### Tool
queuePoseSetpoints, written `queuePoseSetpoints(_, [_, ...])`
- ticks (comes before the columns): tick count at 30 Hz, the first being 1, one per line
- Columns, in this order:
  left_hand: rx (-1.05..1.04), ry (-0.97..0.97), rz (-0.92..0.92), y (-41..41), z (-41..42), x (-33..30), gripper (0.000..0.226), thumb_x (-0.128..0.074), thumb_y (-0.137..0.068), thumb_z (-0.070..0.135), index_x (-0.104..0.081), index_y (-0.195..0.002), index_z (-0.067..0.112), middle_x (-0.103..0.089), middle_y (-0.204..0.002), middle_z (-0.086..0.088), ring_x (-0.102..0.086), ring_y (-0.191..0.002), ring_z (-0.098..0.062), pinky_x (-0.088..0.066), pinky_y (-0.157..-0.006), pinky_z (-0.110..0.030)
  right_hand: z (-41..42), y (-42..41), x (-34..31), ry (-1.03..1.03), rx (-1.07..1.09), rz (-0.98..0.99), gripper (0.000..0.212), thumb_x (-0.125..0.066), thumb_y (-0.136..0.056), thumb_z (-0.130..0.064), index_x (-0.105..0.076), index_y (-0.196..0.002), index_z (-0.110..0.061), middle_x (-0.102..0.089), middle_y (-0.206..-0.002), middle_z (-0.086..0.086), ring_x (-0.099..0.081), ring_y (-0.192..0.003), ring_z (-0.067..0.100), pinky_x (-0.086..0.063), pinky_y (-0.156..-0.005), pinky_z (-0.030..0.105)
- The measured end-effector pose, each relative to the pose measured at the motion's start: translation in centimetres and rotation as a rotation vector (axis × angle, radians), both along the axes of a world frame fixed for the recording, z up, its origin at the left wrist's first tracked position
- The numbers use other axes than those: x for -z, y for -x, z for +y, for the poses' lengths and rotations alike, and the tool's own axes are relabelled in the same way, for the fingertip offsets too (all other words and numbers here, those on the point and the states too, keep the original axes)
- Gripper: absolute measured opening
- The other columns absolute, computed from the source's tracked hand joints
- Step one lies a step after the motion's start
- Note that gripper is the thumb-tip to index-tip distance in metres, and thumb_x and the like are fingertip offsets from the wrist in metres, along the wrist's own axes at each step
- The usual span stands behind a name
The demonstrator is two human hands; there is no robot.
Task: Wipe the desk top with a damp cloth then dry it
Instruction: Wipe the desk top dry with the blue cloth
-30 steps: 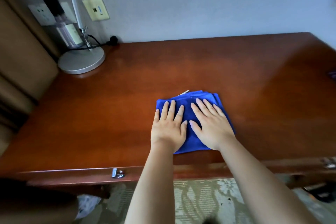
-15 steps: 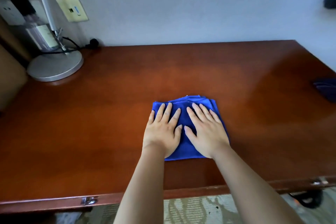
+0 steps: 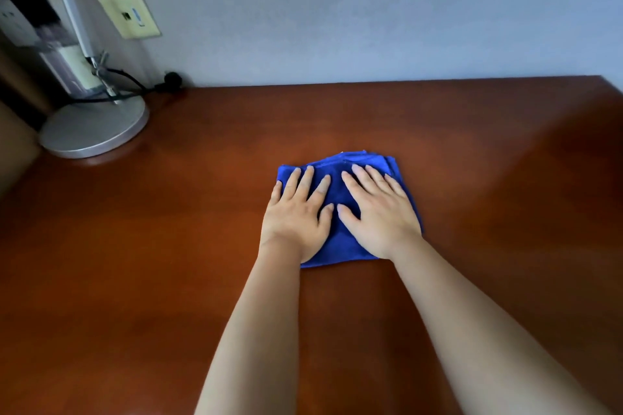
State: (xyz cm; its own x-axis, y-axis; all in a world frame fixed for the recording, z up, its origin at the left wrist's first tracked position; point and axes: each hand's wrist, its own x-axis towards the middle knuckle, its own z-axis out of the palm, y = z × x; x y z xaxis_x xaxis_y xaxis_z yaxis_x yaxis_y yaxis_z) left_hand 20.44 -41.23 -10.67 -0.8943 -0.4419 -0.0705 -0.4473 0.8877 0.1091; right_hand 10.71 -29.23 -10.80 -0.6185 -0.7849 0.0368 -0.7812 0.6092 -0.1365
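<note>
The folded blue cloth (image 3: 340,212) is pressed flat by 2 hands, left (image 3: 296,217) and right (image 3: 377,216), fingers straight, farther up the wooden surface (image 3: 168,246) than before, lamp base (image 3: 94,128) well apart.

- One folded blue cloth (image 3: 340,192) is lying on the desk top.
- Two hands are pressing flat on that cloth: one left hand (image 3: 296,216) and one right hand (image 3: 379,212), fingers straight.
- One reddish-brown wooden desk top (image 3: 168,246) is filling most of the view.
- One lamp is standing at the far left corner, showing one round silver base (image 3: 94,130).
- One black cable (image 3: 135,82) is running beside the lamp's stem.
- One yellowish wall plate (image 3: 128,13) is sitting on the wall behind.
</note>
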Motion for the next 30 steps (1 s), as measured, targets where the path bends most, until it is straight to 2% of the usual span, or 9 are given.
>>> queuePoseSetpoints(7, [-0.028,-0.014,-0.028,-2.2,2.4,-0.5,0.055,-0.013,-0.103,0.044,0.001,-0.154,0.028,0.010,-0.162,0.000,0.014,-0.148,-0.018,0.007,-0.120,-0.039,1.9,-1.6,-0.5,-0.037,-0.045,-0.012,0.060,-0.022,-0.101,-0.048,-0.008,-0.154,-0.024,-0.001,-0.162,-0.003,0.002,-0.148,0.014,0.002,-0.120,0.034])
queuePoseSetpoints(15, [0.014,-0.020,-0.021,-8.1,7.7,-0.3,0.056,-0.015,-0.103,0.044,0.001,-0.155,0.027,0.011,-0.162,-0.001,0.014,-0.148,-0.019,0.008,-0.119,-0.040,7.6,-7.8,-0.3,-0.032,-0.004,-0.041,0.061,-0.023,-0.101,-0.048,-0.008,-0.154,-0.023,0.001,-0.162,-0.003,0.004,-0.148,0.013,0.004,-0.120,0.033])
queuePoseSetpoints(18, [0.026,-0.031,-0.027,-9.9,10.0,-0.3,0.056,-0.016,-0.103,0.044,0.000,-0.155,0.027,0.010,-0.162,-0.001,0.014,-0.148,-0.019,0.008,-0.119,-0.040,10.0,-9.8,-0.2,-0.052,0.005,-0.039,0.063,-0.009,-0.098,-0.052,-0.006,-0.154,-0.023,0.002,-0.162,-0.004,0.005,-0.148,0.013,0.005,-0.120,0.033])
queuePoseSetpoints(20, [0.042,-0.038,-0.032,-10.8,11.2,-0.2,0.057,-0.015,-0.103,0.045,-0.001,-0.155,0.028,0.010,-0.162,-0.001,0.013,-0.148,-0.019,0.008,-0.119,-0.040,11.6,-10.9,-0.1,-0.047,0.012,-0.042,0.079,0.008,-0.084,-0.056,-0.008,-0.154,-0.023,0.001,-0.162,-0.004,0.004,-0.148,0.013,0.006,-0.119,0.032])
queuePoseSetpoints(22, [0.060,-0.026,-0.033,-11.4,12.2,0.1,0.064,-0.002,-0.096,0.052,-0.002,-0.155,0.029,0.009,-0.162,-0.001,0.012,-0.148,-0.019,0.007,-0.118,-0.040,12.9,-11.6,0.2,-0.043,0.026,-0.048,0.087,0.014,-0.077,-0.056,-0.009,-0.154,-0.023,0.000,-0.162,-0.004,0.004,-0.148,0.012,0.006,-0.119,0.031])
queuePoseSetpoints(25, [0.088,-0.008,-0.026,-11.2,13.0,0.1,0.089,0.019,-0.072,0.054,-0.002,-0.155,0.030,0.008,-0.163,0.000,0.012,-0.149,-0.018,0.008,-0.118,-0.039,14.2,-11.9,0.2,-0.045,0.045,-0.061,0.070,0.002,-0.092,-0.053,-0.006,-0.154,-0.022,0.003,-0.161,-0.004,0.007,-0.148,0.011,0.007,-0.119,0.031])
queuePoseSetpoints(28, [0.101,-0.007,-0.014,-10.2,12.7,0.0,0.089,0.020,-0.071,0.053,-0.001,-0.154,0.031,0.008,-0.163,0.001,0.012,-0.148,-0.017,0.009,-0.118,-0.039,14.1,-11.2,0.2,-0.034,0.049,-0.060,0.079,0.011,-0.084,-0.054,-0.004,-0.154,-0.023,0.004,-0.161,-0.004,0.008,-0.148,0.012,0.007,-0.119,0.031])
queuePoseSetpoints(30, [0.105,-0.007,-0.009,-9.1,12.4,0.1,0.088,0.019,-0.071,0.053,-0.001,-0.154,0.032,0.008,-0.163,0.001,0.013,-0.148,-0.017,0.009,-0.118,-0.038,13.7,-9.9,0.3,-0.029,0.051,-0.053,0.078,0.010,-0.084,-0.054,-0.004,-0.154,-0.023,0.004,-0.161,-0.004,0.007,-0.148,0.012,0.007,-0.119,0.032])
